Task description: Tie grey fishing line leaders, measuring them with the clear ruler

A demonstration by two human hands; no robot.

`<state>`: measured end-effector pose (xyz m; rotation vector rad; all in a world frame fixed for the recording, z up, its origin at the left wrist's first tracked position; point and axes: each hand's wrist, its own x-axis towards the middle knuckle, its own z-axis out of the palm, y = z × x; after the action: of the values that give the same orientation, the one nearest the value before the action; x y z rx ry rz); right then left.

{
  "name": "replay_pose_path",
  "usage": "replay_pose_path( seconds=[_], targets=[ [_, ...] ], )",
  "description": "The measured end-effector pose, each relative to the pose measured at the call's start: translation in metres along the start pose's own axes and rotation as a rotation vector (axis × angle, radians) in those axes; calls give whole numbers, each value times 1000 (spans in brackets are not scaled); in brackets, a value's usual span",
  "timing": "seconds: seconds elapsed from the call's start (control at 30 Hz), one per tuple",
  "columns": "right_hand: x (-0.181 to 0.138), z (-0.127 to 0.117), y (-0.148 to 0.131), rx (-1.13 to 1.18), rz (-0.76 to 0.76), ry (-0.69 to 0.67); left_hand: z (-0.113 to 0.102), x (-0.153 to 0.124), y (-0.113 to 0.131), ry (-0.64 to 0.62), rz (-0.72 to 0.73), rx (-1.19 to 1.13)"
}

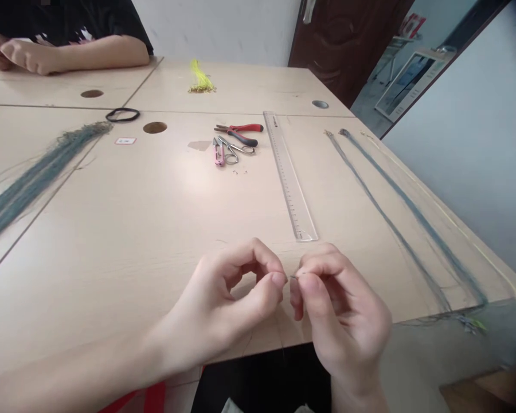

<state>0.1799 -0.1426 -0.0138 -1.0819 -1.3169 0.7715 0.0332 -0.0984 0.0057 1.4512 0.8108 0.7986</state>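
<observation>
Just above the table's front edge, my left hand (236, 304) and my right hand (344, 310) are pinched close together, fingertips almost touching. A short end of thin thread (293, 277) sticks out from the thumb and forefinger of my right hand. My left hand pinches a thin thread too, with only a tiny tip showing at its fingertips. Faint strands hang below the hands, hard to follow against the table. Beyond the hands lies a clear ruler (290, 178), its near end a short way from my right fingers.
Red-and-black pliers (241, 131), scissors (234, 148) and pink thread snips (219, 152) lie mid-table. Blue-grey thread bundles (38, 175) lie left; long strands (413, 209) stretch along the right. Yellow threads (201, 80) and a black loop (122, 115) lie farther back. A co-worker's forearm (90, 54) rests opposite.
</observation>
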Motion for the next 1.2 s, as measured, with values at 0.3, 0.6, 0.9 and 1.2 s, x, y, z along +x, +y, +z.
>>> replay_pose_path(
  seconds=[0.3,0.6,0.9,1.2],
  targets=[
    [2,-2,2,-93,-32,-6,1,4,-2,-106,-107,-262],
    [2,-5,4,-136,-80,-16,-2,2,-1,-43,-46,-65],
    [1,-3,-3,102,169,-54,-2,1,-2,-47,242,249],
    [-1,-8,-8,72,177,-84,-3,1,-3,-24,310,356]
  ],
)
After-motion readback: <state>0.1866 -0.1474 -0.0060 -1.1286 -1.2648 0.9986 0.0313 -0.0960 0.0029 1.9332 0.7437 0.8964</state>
